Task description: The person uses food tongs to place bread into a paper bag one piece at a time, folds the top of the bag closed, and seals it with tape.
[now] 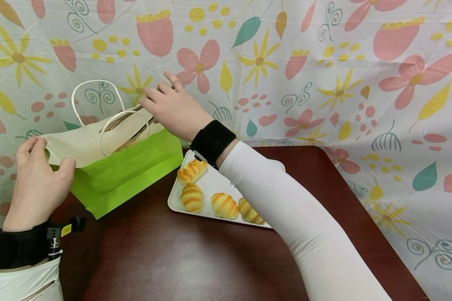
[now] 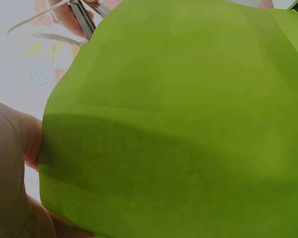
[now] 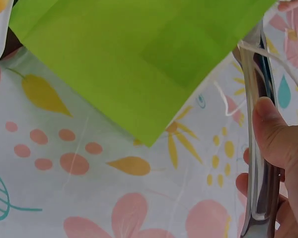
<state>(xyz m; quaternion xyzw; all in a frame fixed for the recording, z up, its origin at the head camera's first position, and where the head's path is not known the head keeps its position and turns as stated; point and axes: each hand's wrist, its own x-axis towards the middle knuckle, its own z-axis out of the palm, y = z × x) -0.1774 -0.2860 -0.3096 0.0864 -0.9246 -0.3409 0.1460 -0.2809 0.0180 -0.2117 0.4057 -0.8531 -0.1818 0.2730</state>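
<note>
A green paper bag (image 1: 132, 177) with a pale inside and white handles stands tilted at the left, its mouth up. My left hand (image 1: 41, 184) holds the bag's left rim, thumb and fingers on either side of the paper. Above the bag's right end, my right hand (image 1: 178, 108) grips metal tongs (image 3: 260, 163), thumb on one arm and fingers around the other. The tongs reach into the bag's mouth; their tips are hidden, and I cannot tell what they hold. To the right lies a white tray (image 1: 226, 167) with a braided pastry (image 1: 193, 171) and striped bread rolls (image 1: 191, 198).
The dark red-brown table (image 1: 173, 263) carries the bag and tray. A flower-printed cloth (image 1: 324, 75) hangs behind and along the right side. My right forearm crosses over the tray and covers part of it.
</note>
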